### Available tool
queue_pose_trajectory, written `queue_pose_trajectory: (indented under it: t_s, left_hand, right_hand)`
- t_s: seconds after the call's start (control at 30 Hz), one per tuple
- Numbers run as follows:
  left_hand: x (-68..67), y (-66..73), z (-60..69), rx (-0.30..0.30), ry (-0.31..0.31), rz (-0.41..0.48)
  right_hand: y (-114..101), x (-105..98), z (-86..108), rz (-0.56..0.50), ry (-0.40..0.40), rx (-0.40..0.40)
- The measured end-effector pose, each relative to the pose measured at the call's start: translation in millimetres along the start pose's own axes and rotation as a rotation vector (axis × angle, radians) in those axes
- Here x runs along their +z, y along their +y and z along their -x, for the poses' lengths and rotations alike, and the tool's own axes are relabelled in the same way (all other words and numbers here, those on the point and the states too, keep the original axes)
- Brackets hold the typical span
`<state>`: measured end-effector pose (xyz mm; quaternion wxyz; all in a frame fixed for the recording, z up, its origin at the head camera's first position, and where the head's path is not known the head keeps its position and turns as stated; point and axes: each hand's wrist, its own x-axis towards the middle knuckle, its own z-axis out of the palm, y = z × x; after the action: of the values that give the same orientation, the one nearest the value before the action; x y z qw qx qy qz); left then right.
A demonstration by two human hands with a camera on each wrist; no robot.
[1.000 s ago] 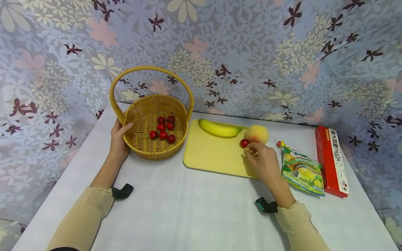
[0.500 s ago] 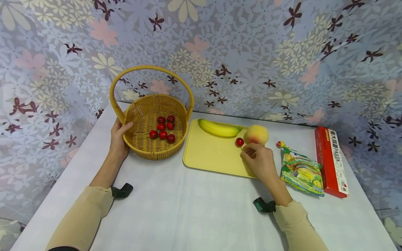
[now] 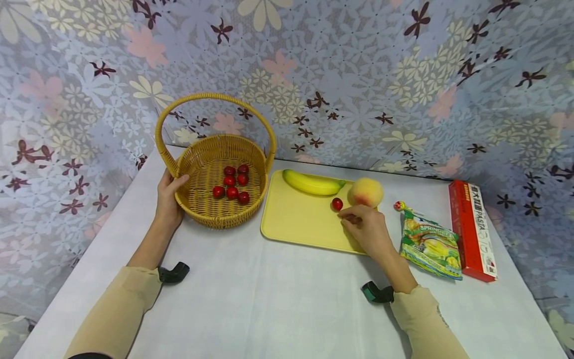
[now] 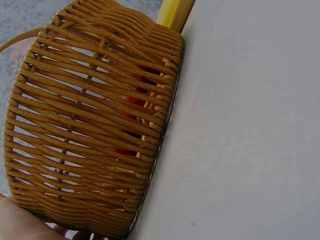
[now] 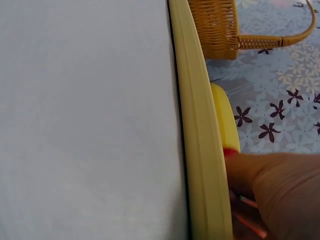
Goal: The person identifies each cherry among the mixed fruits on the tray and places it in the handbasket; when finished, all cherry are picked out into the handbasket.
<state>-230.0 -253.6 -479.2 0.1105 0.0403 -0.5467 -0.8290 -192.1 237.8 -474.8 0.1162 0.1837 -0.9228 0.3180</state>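
Observation:
My left hand (image 3: 169,199) grips the side of a wicker basket (image 3: 221,219), thumb over its rim and the other fingers hidden behind the wall. Several red cherries (image 3: 231,193) lie on the basket's floor. In the left wrist view, part of that hand (image 4: 22,220) shows below the woven wall (image 4: 90,115). Over the yellow tray (image 3: 296,224), my right hand (image 3: 369,229) has its bent fingertips close beside a single cherry (image 3: 337,204); whether they pinch its stem is unclear. A peach (image 3: 366,192) sits just behind that hand, and a banana (image 3: 314,183) lies along the tray's far edge.
Right of the tray lie a lollipop (image 3: 399,206), a green SPRINGER bag (image 3: 430,244) and a red-and-white pasta box (image 3: 473,232). A flower-patterned cloth (image 3: 341,89) rises behind the white table (image 3: 269,299). The basket's tall handle (image 3: 215,95) arches above it.
The single cherry has shifted left, away from the peach. My right hand has moved slightly left, its fingertips reaching further toward the tray's middle. The left hand and basket have stayed in place.

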Motion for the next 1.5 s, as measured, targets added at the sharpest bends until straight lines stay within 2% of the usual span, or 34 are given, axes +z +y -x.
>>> queue_pose_trajectory:
  t_s: [0.4,0.57,0.7,0.93,1.07,1.27,1.5]
  left_hand:
    - [1.2,2.1,2.2,-0.002,0.005,0.001]
    - [0.6,0.7,3.2,-0.01,-0.004,0.011]
    - [-1.2,-1.0,4.6,-0.018,0.012,0.021]
    - [-1.5,-2.0,4.9,-0.024,0.003,0.021]
    - [-1.2,-1.4,4.4,-0.023,0.011,0.022]
    - [0.9,-0.5,2.0,-0.032,0.0,0.011]
    - [2.4,1.5,0.4,-0.011,0.001,0.007]
  right_hand:
    - [1,-1,1.9,-0.063,-0.115,-0.097]
    - [-7,-1,0.1,-0.087,-0.077,-0.079]
    - [-14,1,-4.4,-0.103,-0.064,-0.078]
    - [-23,6,-13.9,-0.17,-0.187,-0.039]
    - [-25,11,-17.2,-0.171,-0.241,-0.03]
    - [-28,15,-18.8,-0.154,-0.227,-0.039]
    - [-36,18,-24.2,-0.242,-0.109,-0.082]
